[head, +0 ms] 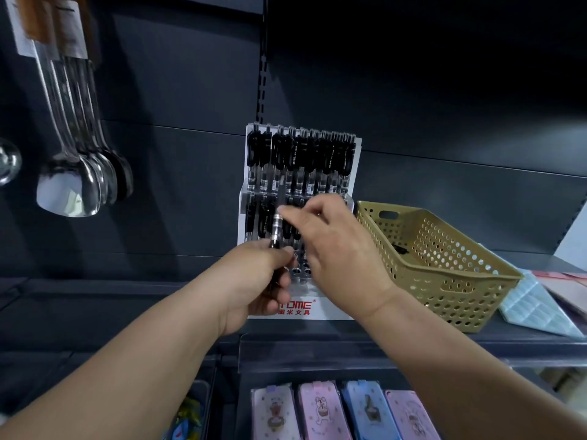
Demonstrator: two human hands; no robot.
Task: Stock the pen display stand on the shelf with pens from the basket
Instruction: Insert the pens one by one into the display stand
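1. Four pastel pencil cases (320,414) lie nearest you, on the tier below the shelf (413,344) — no part of this job.
2. Your left hand (254,281) is curled round the lower end of a pen (276,230). I cannot tell whether it holds more than one.
3. Your right hand (333,246) pinches the same pen at its top, with the fingertips closed beside the silver ring.
4. The pen's long axis runs nearly upright, its top leaning slightly right, and it stands directly in front of the lower row of the display stand (330,309).
5. Empty sockets (300,270) show between your hands, below and just right of the pen's lower end. Your right hand is the nearer one, so it likely guides the pen down.
6. The stand's upper row looks full, and its lower row holds pens on the left.
7. Farther right, the basket (444,281) sits just beside the stand on the same shelf, with a dark pen visible inside — spoons (73,185) hang far left.
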